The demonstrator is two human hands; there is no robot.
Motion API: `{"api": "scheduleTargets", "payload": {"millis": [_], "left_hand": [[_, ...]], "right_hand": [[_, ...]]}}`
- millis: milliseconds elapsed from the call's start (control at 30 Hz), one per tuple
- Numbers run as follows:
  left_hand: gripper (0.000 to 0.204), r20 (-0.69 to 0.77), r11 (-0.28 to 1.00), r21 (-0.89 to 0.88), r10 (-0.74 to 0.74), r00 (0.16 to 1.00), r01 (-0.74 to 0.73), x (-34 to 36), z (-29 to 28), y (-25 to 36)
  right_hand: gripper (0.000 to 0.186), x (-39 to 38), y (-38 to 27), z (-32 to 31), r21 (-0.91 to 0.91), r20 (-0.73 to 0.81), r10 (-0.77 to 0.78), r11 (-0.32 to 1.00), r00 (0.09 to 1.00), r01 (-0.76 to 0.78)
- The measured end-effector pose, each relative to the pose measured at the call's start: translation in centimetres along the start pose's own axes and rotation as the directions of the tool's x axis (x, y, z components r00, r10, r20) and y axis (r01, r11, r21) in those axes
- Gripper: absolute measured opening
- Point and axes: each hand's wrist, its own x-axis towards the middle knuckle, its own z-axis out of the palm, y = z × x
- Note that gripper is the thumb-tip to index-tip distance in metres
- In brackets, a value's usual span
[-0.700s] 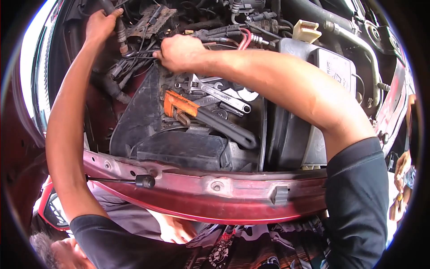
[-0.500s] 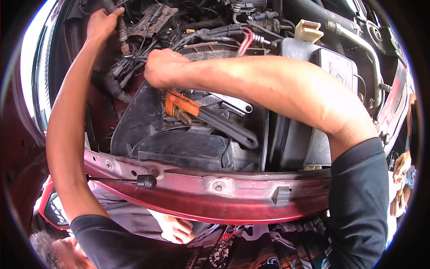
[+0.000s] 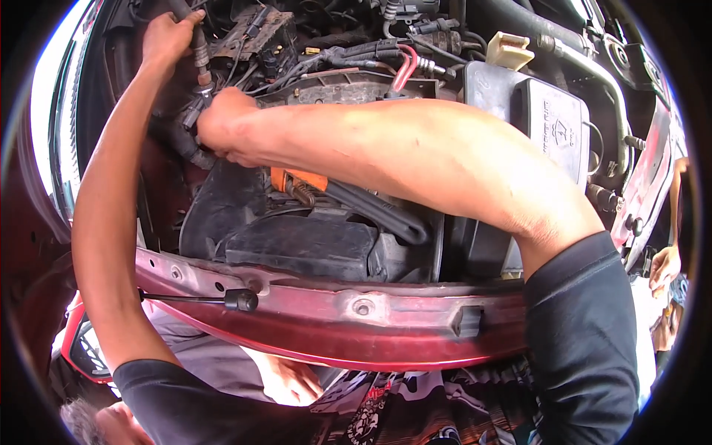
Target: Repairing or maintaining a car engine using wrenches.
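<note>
My left hand (image 3: pixel 170 38) is closed around the upper part of a dark hose (image 3: pixel 199 50) with a metal fitting at its lower end, at the far left of the engine bay. My right hand (image 3: pixel 228 122) is a closed fist just below that fitting, beside a grey plug connector (image 3: pixel 193 113) and some wiring. Whatever its fingers hold is hidden behind the hand. Under my right forearm lies an adjustable wrench with an orange head (image 3: pixel 308 180) and a black handle (image 3: pixel 382 213), partly covered by the arm.
A black battery cover (image 3: pixel 552 122) stands on the right, with a cream plastic block (image 3: pixel 509 53) behind it. Red cables (image 3: pixel 404 68) cross the middle. The maroon front panel (image 3: pixel 415 326) carries a black strut (image 3: pixel 237 300). Another person's hand (image 3: pixel 291 380) rests below it; others' hands (image 3: pixel 665 268) show at right.
My right hand has moved left and slightly down, and its forearm now covers the silver wrenches. A thin metal bar seen between fitting and fist is now hidden. My left hand stays put.
</note>
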Motion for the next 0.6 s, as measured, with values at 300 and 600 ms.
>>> {"api": "scheduleTargets", "payload": {"millis": [300, 600], "left_hand": [[0.044, -0.009, 0.997, -0.074, 0.011, 1.0, -0.012, 0.3, 0.1, 0.6], [0.042, -0.033, 0.999, 0.025, 0.047, 0.998, -0.046, 0.4, 0.1, -0.3]], "right_hand": [[0.015, -1.9, 0.5, -3.5, 0.172, 0.179, -0.1, 0.983, 0.979, 0.069], [0.015, 1.5, -0.6, 0.0, 0.15, 0.053, -0.085, 0.986, 0.995, 0.076]]}}
